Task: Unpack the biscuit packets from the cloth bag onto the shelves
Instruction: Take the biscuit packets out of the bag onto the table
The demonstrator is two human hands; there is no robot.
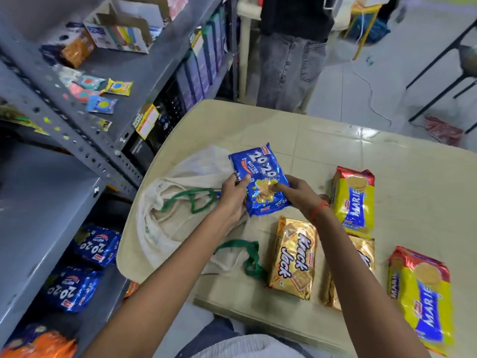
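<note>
A blue 20-20 butter cookie packet is held above the beige table. My left hand grips its left edge and my right hand pinches its right side. The cream cloth bag with green handles lies slumped on the table's left end, under and left of my hands. Two gold Krack Jack packets and two yellow Marie packets lie flat on the table to the right. The grey metal shelves stand on the left.
Two blue 20-20 packets lie on a low shelf at the left. Small sachets and an open carton sit on upper shelves. A person stands beyond the table. Black chair legs are at the far right.
</note>
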